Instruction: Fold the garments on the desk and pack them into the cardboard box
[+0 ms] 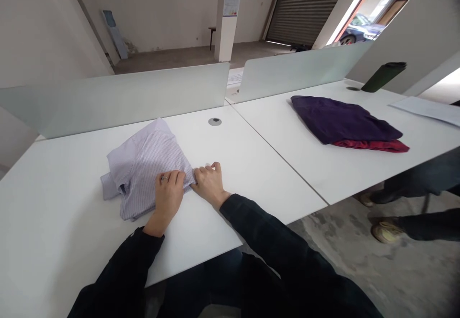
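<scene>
A striped pale lilac shirt [147, 164], partly folded, lies on the white table [82, 241]. A sleeve end sticks out at its left side. My left hand [170, 193], with a ring on one finger, rests on the shirt's near right part, its fingers bent down onto the cloth. Close beside it, my right hand [209, 182] grips the shirt's right corner, fingers curled and thumb side hidden. The fingertips of both hands are pressed to the fabric, so their exact grip is partly covered.
On the adjoining table sit folded dark purple [345, 119] and red [373, 145] garments. A dark green object [384, 76] and a white sheet [429, 109] are farther right. Frosted partitions [143, 92] line the back edge. Another person's legs and shoe [386, 231] show at right.
</scene>
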The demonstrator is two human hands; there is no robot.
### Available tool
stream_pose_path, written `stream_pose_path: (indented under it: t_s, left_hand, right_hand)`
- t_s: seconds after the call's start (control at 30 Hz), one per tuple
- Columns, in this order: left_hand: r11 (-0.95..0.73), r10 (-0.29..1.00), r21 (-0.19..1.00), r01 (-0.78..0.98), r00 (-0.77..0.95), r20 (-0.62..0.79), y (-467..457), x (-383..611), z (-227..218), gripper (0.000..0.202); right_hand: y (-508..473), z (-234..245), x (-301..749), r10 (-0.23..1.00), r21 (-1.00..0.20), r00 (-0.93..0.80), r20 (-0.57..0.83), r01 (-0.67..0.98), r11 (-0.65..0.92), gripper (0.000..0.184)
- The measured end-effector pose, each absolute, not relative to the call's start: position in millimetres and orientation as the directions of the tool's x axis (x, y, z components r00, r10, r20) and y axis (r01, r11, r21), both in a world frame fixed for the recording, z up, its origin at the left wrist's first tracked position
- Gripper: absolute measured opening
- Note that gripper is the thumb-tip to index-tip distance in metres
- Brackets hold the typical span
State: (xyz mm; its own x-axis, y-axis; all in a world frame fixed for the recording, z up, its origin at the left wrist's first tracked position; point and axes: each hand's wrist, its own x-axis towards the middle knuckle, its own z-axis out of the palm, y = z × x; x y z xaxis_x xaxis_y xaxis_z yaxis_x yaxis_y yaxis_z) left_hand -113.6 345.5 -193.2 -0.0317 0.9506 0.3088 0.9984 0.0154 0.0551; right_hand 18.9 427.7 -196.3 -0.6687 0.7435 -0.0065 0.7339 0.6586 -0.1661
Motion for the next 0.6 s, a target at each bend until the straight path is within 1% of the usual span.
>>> stream_pose_path:
  t_s: [0.1,0.2,0.27,0.33,0.47,0.6]
  left_hand:
    - [0.095,0.986,0.026,0.995,-0.098,0.136,344.9,-113.1,-190.7,0.023]
    - [0.117,0.993,-0.021,0.993,-0.117,0.033,344.9,-110.6,-187.6,0.024]
    - [0.112,0.994,-0.049,0.993,-0.112,0.010,344.0,-108.1,-187.1,0.027]
    - [0.086,0.996,-0.059,0.995,-0.085,0.020,341.6,-106.0,-187.7,0.029]
    - [0.020,1.000,-0.055,0.998,-0.019,0.024,333.0,-105.4,-189.4,0.029]
    - [-0.018,1.000,-0.027,0.999,0.018,-0.008,323.3,-104.7,-193.2,0.031]
  right_hand:
    - [426.4,-194.3,24.5,0.746,-0.172,-0.666,-0.001,0.735,0.656,0.017]
    - [423.0,-193.5,29.8,0.752,-0.170,-0.659,0.004,0.741,0.650,0.016]
    - [421.1,-193.3,32.4,0.751,-0.163,-0.661,0.012,0.739,0.653,0.016]
    - [420.6,-193.0,35.5,0.742,-0.153,-0.670,0.024,0.731,0.665,0.018]
    - [423.8,-192.1,48.3,0.697,-0.119,-0.717,-0.009,0.693,0.711,0.024]
    - [425.3,-192.1,63.2,0.671,-0.093,-0.741,-0.024,0.670,0.736,0.022]
